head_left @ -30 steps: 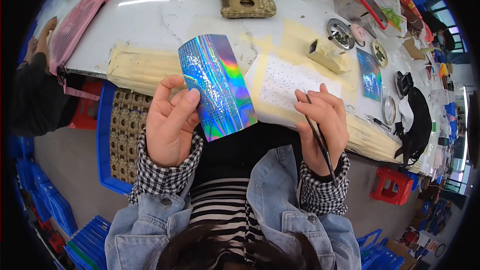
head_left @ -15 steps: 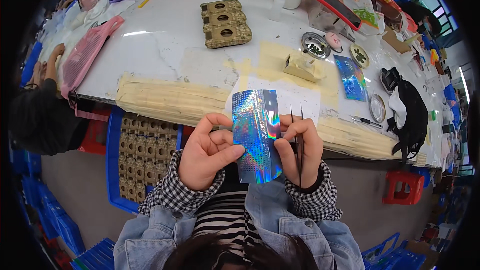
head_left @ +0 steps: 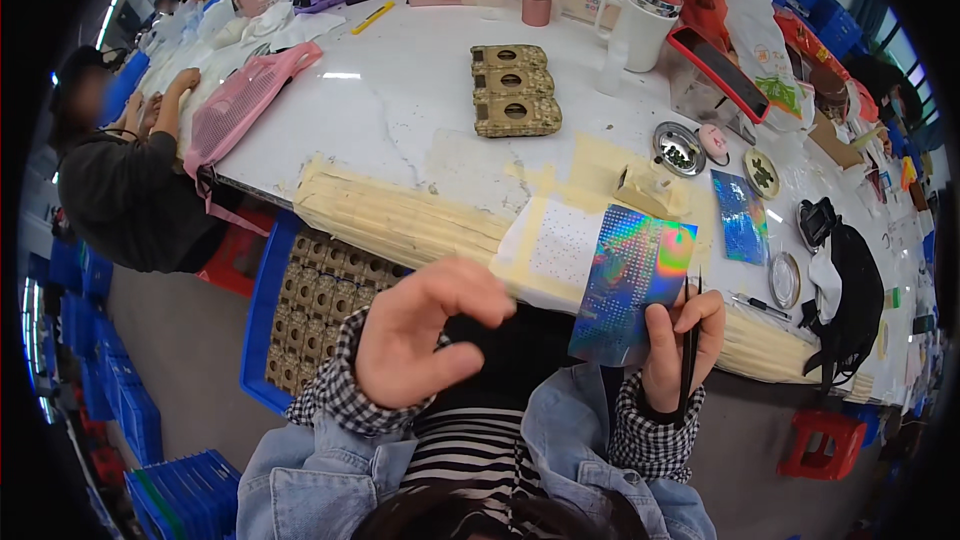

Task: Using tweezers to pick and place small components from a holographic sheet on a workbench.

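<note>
My right hand (head_left: 672, 365) pinches a shiny holographic sheet (head_left: 630, 285) covered in rows of small dots, above the table's front edge. Dark tweezers (head_left: 688, 365) are held upright in that same hand, tips up. My left hand (head_left: 415, 340) is off the sheet, slightly blurred, with thumb and fingers apart and nothing between them. Partly behind the sheet lies a white paper (head_left: 562, 237) with small dark specks. Farther back on the table rests a camouflage-patterned block (head_left: 512, 123) with three round holes.
A blue crate (head_left: 262, 335) of similar blocks stands below the table's left front. To the right are a small dish (head_left: 665, 152) of dark bits, a second holographic sheet (head_left: 738, 220), a red-cased phone (head_left: 718, 75) and a black bag (head_left: 852, 285). Another person (head_left: 130, 180) sits at the left.
My left hand has let go of the holographic sheet and moved clear of it. The right hand has carried sheet and tweezers rightward. The whole view has shifted.
</note>
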Action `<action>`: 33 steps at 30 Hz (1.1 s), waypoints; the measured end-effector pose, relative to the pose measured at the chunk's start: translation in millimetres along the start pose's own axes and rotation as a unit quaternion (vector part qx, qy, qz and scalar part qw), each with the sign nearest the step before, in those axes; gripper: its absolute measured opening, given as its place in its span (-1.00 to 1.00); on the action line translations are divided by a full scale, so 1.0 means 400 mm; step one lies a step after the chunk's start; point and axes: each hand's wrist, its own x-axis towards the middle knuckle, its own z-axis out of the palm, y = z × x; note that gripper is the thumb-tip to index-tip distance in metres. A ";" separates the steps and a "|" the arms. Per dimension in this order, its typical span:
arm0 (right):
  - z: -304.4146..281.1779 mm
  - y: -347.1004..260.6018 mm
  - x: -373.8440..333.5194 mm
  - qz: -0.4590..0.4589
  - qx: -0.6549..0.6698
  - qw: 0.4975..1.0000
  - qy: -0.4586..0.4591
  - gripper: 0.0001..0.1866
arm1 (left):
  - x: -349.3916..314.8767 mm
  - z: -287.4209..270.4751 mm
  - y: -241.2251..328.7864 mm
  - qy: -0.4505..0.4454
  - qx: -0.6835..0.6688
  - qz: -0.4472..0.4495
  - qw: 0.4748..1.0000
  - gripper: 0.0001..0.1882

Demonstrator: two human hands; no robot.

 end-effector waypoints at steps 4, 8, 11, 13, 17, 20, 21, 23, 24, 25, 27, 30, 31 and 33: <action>-0.010 0.006 0.035 0.004 0.018 1.000 0.019 -0.68 | 0.048 0.034 0.101 -0.523 -0.182 0.140 0.821 -0.76; 0.002 0.007 0.040 0.015 0.056 0.998 0.005 -0.68 | 0.021 0.140 0.122 -0.545 -0.278 0.159 0.775 -0.76; -0.024 0.014 0.034 0.018 0.044 0.999 -0.008 -0.70 | 0.008 0.141 0.118 -0.548 -0.185 0.209 0.788 -0.81; -0.027 0.003 0.045 0.046 0.071 0.996 0.007 -0.70 | 0.015 0.121 0.113 -0.562 -0.146 0.223 0.783 -0.81; -0.026 0.017 0.045 0.003 0.037 0.999 -0.032 -0.71 | 0.048 0.105 0.093 -0.541 -0.159 0.248 0.788 -0.83; -0.024 0.019 0.046 0.013 0.053 0.998 -0.032 -0.72 | 0.077 0.111 0.114 -0.509 -0.165 0.229 0.813 -0.74; -0.028 0.017 0.045 0.021 0.064 0.997 -0.032 -0.72 | 0.069 0.112 0.110 -0.524 -0.178 0.209 0.806 -0.73; -0.030 0.020 0.041 0.027 0.073 0.997 -0.028 -0.72 | 0.051 0.109 0.104 -0.549 -0.203 0.174 0.792 -0.71; -0.029 0.023 0.038 0.024 0.071 0.997 -0.025 -0.72 | 0.051 0.109 0.104 -0.545 -0.204 0.176 0.794 -0.71; -0.027 0.026 0.037 0.022 0.068 0.997 -0.022 -0.72 | 0.053 0.109 0.104 -0.541 -0.206 0.177 0.796 -0.70; -0.019 0.024 0.039 0.032 0.072 0.997 -0.028 -0.72 | 0.055 0.106 0.103 -0.527 -0.209 0.181 0.804 -0.69; -0.014 0.029 0.046 0.038 0.076 0.996 -0.038 -0.72 | 0.056 0.100 0.102 -0.513 -0.201 0.179 0.815 -0.67; -0.013 0.029 0.048 0.038 0.078 0.996 -0.037 -0.73 | 0.051 0.095 0.101 -0.520 -0.197 0.171 0.813 -0.67; -0.019 0.029 0.048 0.036 0.073 0.996 -0.037 -0.73 | 0.050 0.090 0.090 -0.532 -0.207 0.162 0.805 -0.67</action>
